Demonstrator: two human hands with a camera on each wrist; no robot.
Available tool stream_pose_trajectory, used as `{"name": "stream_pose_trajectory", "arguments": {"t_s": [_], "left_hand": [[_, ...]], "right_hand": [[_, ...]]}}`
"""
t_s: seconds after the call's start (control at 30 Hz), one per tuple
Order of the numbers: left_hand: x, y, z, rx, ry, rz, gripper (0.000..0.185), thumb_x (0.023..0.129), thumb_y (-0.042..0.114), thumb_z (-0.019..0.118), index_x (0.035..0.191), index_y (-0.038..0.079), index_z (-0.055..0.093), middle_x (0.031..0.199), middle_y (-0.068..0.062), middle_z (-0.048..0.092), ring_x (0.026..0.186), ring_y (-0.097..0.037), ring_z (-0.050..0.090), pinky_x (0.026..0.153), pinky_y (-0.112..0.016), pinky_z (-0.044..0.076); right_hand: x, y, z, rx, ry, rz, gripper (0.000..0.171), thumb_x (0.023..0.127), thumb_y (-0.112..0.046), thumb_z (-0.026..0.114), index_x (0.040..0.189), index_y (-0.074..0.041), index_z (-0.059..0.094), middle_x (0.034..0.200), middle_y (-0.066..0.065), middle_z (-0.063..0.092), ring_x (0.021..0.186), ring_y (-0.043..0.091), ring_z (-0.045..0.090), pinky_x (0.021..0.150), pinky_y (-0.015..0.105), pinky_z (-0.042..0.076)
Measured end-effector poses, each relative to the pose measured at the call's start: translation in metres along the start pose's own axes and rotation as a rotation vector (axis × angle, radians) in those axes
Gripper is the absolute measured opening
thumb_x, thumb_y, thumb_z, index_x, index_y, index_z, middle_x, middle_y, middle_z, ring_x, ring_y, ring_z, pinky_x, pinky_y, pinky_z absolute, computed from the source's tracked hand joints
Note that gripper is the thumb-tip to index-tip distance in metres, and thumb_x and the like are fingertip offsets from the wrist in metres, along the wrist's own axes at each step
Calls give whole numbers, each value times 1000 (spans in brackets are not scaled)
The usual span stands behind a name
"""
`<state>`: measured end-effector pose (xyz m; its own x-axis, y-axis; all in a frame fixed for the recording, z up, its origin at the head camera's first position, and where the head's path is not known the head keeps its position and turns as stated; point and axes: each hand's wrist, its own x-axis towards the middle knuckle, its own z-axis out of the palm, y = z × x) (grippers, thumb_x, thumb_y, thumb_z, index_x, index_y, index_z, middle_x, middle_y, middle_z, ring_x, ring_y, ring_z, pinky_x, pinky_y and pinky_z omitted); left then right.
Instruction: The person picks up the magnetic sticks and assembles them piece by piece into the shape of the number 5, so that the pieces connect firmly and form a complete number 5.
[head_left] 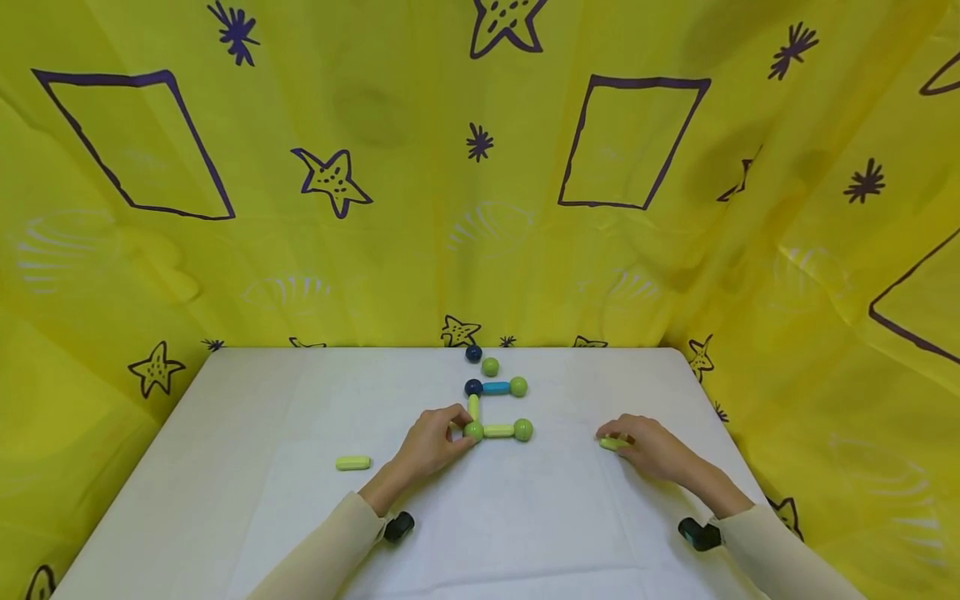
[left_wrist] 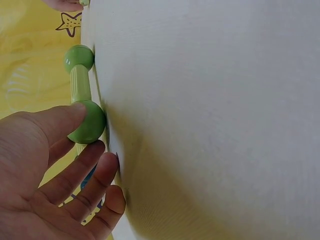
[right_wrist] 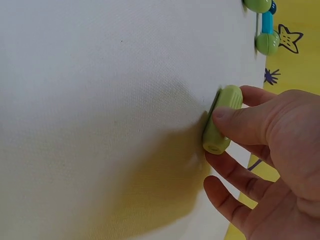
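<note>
My left hand [head_left: 433, 442] pinches a green ball [left_wrist: 90, 122] at the near left corner of a joined shape on the table. From that ball a light green rod [head_left: 498, 431] runs right to another green ball [head_left: 523, 429]. A second light green rod [head_left: 473, 407] leads away to a dark blue ball [head_left: 473, 387], where a blue rod [head_left: 496, 388] joins a further green ball [head_left: 518, 386]. Off to the right, my right hand [head_left: 648, 446] holds a loose light green rod [right_wrist: 223, 120] between thumb and fingers, close over the table.
A loose light green rod [head_left: 353, 462] lies left of my left hand. Behind the shape sit a loose dark blue ball [head_left: 474, 354] and a loose green ball [head_left: 491, 367]. A yellow patterned curtain [head_left: 405, 250] surrounds the white table [head_left: 300, 533] at the back and sides.
</note>
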<state>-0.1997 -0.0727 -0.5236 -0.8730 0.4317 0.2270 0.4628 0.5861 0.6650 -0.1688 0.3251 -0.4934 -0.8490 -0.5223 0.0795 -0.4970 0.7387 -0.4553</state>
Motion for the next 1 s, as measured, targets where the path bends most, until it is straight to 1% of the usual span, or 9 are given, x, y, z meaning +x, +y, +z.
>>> {"name": "stream_pose_trajectory", "arguments": {"t_s": [0.13,0.4,0.67,0.87,1.0], "left_hand": [[-1,-1,1,6,1,1,19,89,15,81,105,9,71,99,-2,75,65,-5,49,59,-24,43],[-2,0,1,-5,24,11,18,89,14,81,104,9,71,98,0,75,66,-5,51,60,-24,44],[-2,-1,2,-4,28,13,19,89,14,81,105,10,71,98,1,75,66,-5,51,61,-24,44],[-2,-1,2,-10,24,11,18,90,15,81,105,10,71,98,0,75,66,-5,51,60,-24,44],[-2,0,2,-9,22,13,18,90,15,80,105,10,71,98,0,75,66,-5,51,60,-24,44]], "right_hand": [[0,-1,2,-16,8,11,32,88,8,73,114,-11,74,102,-3,70,93,18,64,81,39,54],[-1,-3,2,-20,3,14,32,88,8,73,114,-11,73,104,-3,70,95,19,64,84,43,55],[0,-3,1,-37,10,17,32,88,8,73,112,-12,74,103,-3,70,93,18,63,82,41,54],[1,-9,-1,-47,-4,45,31,88,7,73,113,-11,73,103,-2,70,93,20,64,82,43,54],[3,-9,-3,-47,-36,67,31,89,5,72,115,-11,72,103,-2,70,92,19,64,81,41,55]]}}
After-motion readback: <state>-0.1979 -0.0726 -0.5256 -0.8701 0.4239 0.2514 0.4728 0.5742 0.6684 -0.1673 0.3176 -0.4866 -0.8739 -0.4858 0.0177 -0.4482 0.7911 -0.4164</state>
